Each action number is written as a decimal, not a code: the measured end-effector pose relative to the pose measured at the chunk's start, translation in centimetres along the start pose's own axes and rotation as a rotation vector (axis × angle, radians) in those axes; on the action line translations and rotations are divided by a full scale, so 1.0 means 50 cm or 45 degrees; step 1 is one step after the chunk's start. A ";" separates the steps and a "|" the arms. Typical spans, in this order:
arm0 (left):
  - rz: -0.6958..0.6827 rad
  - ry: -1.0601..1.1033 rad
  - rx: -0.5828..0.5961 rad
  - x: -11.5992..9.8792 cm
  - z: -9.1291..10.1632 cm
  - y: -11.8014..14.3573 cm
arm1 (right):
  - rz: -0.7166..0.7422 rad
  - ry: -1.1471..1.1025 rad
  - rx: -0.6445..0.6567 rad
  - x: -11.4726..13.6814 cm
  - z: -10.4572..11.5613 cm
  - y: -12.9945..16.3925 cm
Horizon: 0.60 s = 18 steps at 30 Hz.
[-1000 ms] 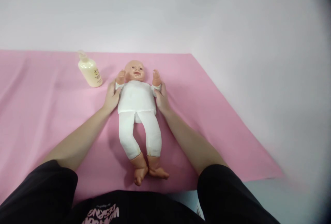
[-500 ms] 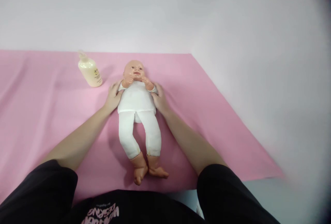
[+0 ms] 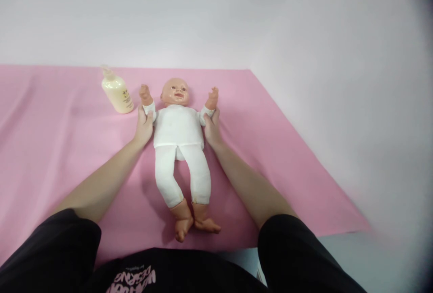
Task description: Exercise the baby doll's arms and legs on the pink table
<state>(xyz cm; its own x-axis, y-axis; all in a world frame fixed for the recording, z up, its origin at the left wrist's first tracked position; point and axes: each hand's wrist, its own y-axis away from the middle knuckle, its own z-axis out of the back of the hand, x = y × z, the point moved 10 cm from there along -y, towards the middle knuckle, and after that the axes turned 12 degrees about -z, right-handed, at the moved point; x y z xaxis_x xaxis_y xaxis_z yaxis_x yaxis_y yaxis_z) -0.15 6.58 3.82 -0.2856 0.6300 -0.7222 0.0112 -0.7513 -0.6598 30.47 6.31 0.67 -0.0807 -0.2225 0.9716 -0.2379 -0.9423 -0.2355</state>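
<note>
Lying doll: the baby doll (image 3: 178,148) rests face up on the pink sheet (image 3: 61,148), head toward the far edge and feet toward the near edge, roughly midway along that edge; on its back it leaves both arms free to be moved.
Left hand: the left hand (image 3: 143,127) is closed around the doll's arm on that side, at the white cuff (image 3: 149,108) just below the doll's small fist, thumb on top and fingers underneath; this grip at the forearm keeps the limb raised and spread outward.
Right hand: the right hand (image 3: 212,128) is wrapped in the same way around the other arm, just under its cuff, so that arm too stands up and out beside the head.
Symmetry: both hands sit level with the doll's shoulders and touch its sides, which seems to keep the soft white torso from rolling while the arms are held apart.
Legs: the doll's legs lie loose, bare feet crossed near the near edge, touched by neither hand.
Bottle: a cream-coloured pump bottle (image 3: 117,93) stands upright near the far edge of the sheet, just beside the doll's raised arm on the left, close to the left hand but not touching it.
Underlay: the sheet covers the pale surface (image 3: 338,103), which shows bare past the sheet's right edge.
</note>
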 end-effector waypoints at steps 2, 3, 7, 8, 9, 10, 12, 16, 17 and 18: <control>-0.006 0.008 -0.012 0.001 0.002 -0.001 | 0.024 -0.005 0.005 -0.004 0.000 -0.002; -0.010 0.005 -0.007 0.001 0.002 -0.001 | 0.017 -0.010 0.007 -0.005 0.001 -0.003; -0.024 -0.071 0.067 -0.003 -0.008 0.001 | -0.051 -0.035 0.016 -0.002 0.000 0.001; -0.034 -0.096 0.094 -0.006 -0.011 0.001 | -0.051 -0.033 0.035 0.003 -0.004 0.003; -0.045 -0.120 0.119 -0.009 -0.015 0.002 | -0.047 -0.028 0.057 0.009 -0.008 0.006; -0.056 -0.142 0.142 -0.011 -0.018 0.002 | -0.042 -0.020 0.079 0.015 -0.012 0.008; -0.071 -0.177 0.175 -0.014 -0.022 0.002 | -0.036 0.005 0.109 0.022 -0.020 0.011; -0.098 -0.216 0.182 -0.015 -0.022 0.000 | 0.012 0.069 0.122 0.032 -0.027 0.012; -0.103 -0.218 0.182 -0.015 -0.022 0.000 | 0.024 0.078 0.123 0.034 -0.028 0.013; -0.105 -0.218 0.182 -0.015 -0.022 0.000 | 0.029 0.083 0.123 0.035 -0.028 0.013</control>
<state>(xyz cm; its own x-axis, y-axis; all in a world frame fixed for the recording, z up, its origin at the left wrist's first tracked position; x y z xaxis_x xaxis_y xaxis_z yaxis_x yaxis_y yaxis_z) 1.12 6.35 4.14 -0.4385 0.6568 -0.6135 -0.1512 -0.7268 -0.6700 28.83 5.68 2.20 -0.1485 -0.2305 0.9617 -0.1410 -0.9576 -0.2513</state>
